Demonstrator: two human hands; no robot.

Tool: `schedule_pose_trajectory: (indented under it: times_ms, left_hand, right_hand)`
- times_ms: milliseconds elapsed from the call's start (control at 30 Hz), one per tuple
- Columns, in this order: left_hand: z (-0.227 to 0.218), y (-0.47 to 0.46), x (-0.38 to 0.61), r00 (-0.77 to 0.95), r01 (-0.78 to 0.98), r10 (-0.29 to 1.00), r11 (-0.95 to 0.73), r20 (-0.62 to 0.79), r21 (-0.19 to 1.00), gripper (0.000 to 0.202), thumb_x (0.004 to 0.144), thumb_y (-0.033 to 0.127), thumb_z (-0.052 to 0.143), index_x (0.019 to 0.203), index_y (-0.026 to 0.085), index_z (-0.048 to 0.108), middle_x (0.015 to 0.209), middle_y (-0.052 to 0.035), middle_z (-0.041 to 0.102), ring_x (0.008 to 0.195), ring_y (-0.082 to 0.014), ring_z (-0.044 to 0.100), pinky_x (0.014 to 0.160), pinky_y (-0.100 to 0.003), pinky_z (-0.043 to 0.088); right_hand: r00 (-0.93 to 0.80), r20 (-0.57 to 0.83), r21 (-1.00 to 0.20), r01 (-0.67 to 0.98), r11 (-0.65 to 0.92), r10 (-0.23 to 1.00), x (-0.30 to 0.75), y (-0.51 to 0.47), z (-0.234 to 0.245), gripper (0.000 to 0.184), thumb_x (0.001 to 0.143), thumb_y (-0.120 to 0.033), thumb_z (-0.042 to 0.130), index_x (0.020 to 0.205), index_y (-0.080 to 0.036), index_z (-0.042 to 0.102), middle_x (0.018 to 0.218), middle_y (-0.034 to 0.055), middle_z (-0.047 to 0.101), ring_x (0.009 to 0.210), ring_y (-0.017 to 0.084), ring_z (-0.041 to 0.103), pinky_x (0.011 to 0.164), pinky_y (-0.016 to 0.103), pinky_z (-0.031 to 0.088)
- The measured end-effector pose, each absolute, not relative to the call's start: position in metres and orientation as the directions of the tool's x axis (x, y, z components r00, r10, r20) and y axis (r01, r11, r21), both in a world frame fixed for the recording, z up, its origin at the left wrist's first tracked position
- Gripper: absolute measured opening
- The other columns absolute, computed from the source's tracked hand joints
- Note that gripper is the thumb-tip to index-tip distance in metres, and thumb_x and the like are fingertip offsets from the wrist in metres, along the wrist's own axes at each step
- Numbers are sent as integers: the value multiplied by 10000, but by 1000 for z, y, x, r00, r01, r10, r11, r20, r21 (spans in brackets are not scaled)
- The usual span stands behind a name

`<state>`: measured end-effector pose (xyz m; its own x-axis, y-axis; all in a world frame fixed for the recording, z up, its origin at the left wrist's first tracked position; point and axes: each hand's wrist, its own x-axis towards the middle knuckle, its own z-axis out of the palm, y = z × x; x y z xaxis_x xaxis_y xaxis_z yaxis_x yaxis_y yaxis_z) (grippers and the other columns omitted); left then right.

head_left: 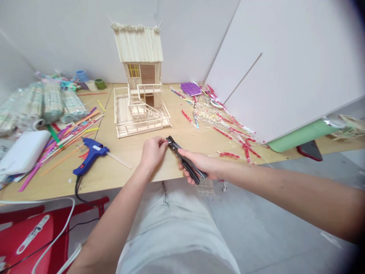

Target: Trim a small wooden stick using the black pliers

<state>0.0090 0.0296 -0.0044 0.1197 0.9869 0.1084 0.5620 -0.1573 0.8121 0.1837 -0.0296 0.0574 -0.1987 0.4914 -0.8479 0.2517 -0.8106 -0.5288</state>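
Note:
Black-handled pliers are gripped in my right hand at the front edge of the table. Their jaws point up and to the left, toward my left hand. The fingertips of that hand are pinched together right by the jaws, around something too small to make out. Behind both hands stands a model house built of thin wooden sticks, with a fenced base, stairs and a slanted roof. Left of my left hand, a blue hot glue gun lies on the table with a glue stick in its rear.
Bundled sticks in plastic, coloured strips and a white box lie at the left. Stick offcuts and red strips litter the right side, near a purple woven piece. A green roll lies beyond the partition.

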Motion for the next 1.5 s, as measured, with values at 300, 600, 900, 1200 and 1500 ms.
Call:
schedule_pose_trajectory:
  times_ms: [300, 600, 900, 1200, 1500]
  left_hand:
    - [-8, 29, 8, 149, 548, 981, -187, 125, 815, 124, 881, 237, 635, 866, 176, 743, 794, -47, 762, 684, -180, 671, 707, -304, 494]
    - [-7, 28, 7, 146, 540, 981, -187, 127, 821, 128, 875, 235, 631, 867, 175, 744, 794, -46, 763, 696, -185, 680, 712, -308, 498]
    - [-8, 28, 7, 156, 541, 980, -193, 127, 819, 134, 881, 237, 628, 872, 178, 748, 803, -51, 767, 694, -186, 682, 750, -320, 520]
    - [-5, 28, 9, 150, 574, 982, -184, 118, 798, 128, 886, 218, 625, 870, 188, 749, 802, -55, 765, 728, -201, 697, 779, -329, 531]
    - [-6, 27, 9, 166, 598, 974, -224, 155, 770, 123, 889, 198, 625, 869, 178, 745, 857, -74, 770, 774, -213, 693, 796, -335, 521]
  right_hand:
    - [-216, -845, -533, 251, -808, 490, 186, -27, 49, 530, 1000, -648, 341, 834, -183, 535, 553, 4, 562, 441, 157, 599, 406, 249, 505]
    - [-216, -834, -549, 247, -798, 507, 189, -28, 46, 528, 992, -650, 361, 833, -180, 542, 561, 10, 573, 428, 158, 598, 393, 252, 501]
    - [-190, -838, -545, 243, -803, 511, 185, -28, 49, 506, 1015, -611, 342, 814, -182, 519, 550, 5, 566, 409, 150, 586, 376, 241, 479]
    - [-100, -790, -599, 336, -727, 605, 176, -33, 52, 490, 1052, -531, 331, 713, -204, 465, 478, -48, 473, 309, 111, 480, 299, 223, 386]
    - [-25, -684, -631, 521, -574, 729, 172, -36, 46, 507, 1062, -478, 358, 636, -212, 427, 419, -66, 420, 255, 92, 427, 281, 222, 310]
